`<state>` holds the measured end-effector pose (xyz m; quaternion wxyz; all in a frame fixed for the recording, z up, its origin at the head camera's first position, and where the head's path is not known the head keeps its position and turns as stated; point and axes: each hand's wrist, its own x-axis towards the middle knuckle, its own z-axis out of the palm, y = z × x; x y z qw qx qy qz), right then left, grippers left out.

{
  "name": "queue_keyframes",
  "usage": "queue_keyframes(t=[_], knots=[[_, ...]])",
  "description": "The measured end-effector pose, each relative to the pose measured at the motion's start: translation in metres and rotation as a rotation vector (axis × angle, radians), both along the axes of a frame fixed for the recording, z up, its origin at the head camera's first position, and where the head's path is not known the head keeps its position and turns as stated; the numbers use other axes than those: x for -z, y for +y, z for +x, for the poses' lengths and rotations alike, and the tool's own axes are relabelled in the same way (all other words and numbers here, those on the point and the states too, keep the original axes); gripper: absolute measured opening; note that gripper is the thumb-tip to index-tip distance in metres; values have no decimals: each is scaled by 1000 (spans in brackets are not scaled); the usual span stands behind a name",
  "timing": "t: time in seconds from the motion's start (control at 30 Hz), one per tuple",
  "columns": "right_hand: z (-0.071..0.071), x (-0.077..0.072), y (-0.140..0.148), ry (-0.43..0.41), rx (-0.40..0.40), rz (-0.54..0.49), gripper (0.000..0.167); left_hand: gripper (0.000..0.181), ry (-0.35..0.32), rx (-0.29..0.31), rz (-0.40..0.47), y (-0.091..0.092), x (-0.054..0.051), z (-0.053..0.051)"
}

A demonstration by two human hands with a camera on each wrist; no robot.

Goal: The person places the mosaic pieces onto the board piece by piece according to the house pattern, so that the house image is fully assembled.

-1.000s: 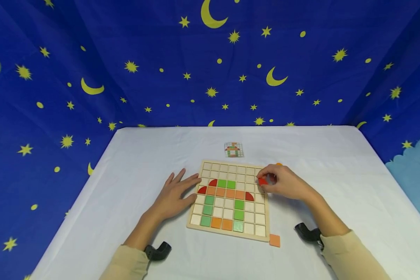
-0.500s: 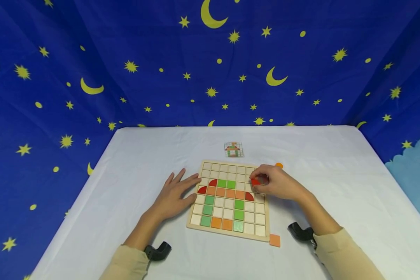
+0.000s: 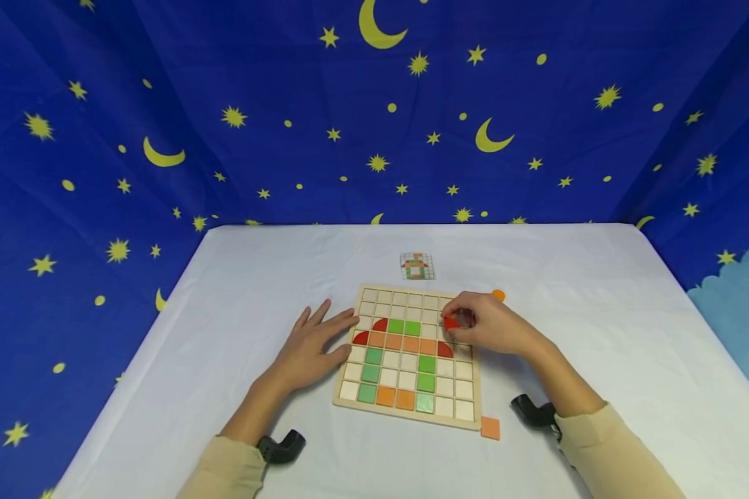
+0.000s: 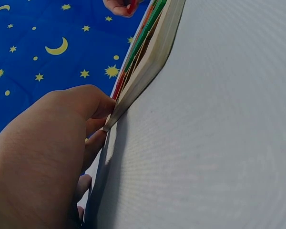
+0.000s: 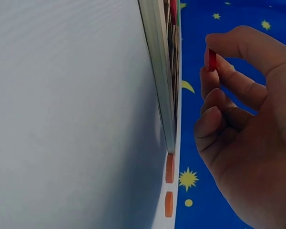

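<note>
A wooden grid board (image 3: 406,420) lies on the white table, with green, orange and red tiles in some of its cells. My right hand (image 3: 493,322) pinches a red tile (image 5: 211,60) between thumb and finger, held above the board's right part. The tile's full outline is partly covered by the fingers. Beneath that hand, a red quarter-round tile (image 3: 445,349) sits at the end of an orange row. My left hand (image 3: 308,352) rests beside the board's left edge, fingers spread and fingertips touching the frame; the left wrist view shows this contact as well.
A small pattern card (image 3: 417,266) lies beyond the board. One orange square tile (image 3: 490,427) is near the board's front right corner, and an orange rounded piece (image 3: 498,296) shows behind my right hand. A blue star-and-moon cloth (image 3: 374,138) hangs around the table.
My right hand has moved left with the red tile, from the board's right edge to over its cells. The orange rounded piece shows more now. My left hand stays put.
</note>
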<state>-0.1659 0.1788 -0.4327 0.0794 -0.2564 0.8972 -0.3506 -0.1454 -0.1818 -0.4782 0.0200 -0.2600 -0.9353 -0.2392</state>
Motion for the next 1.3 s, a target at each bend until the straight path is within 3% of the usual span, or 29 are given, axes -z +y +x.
queue_keyframes(t=[1.3], knots=[[-7,4,-22,25,-34,92,29,49,-7,-1,-9,0,0,0]])
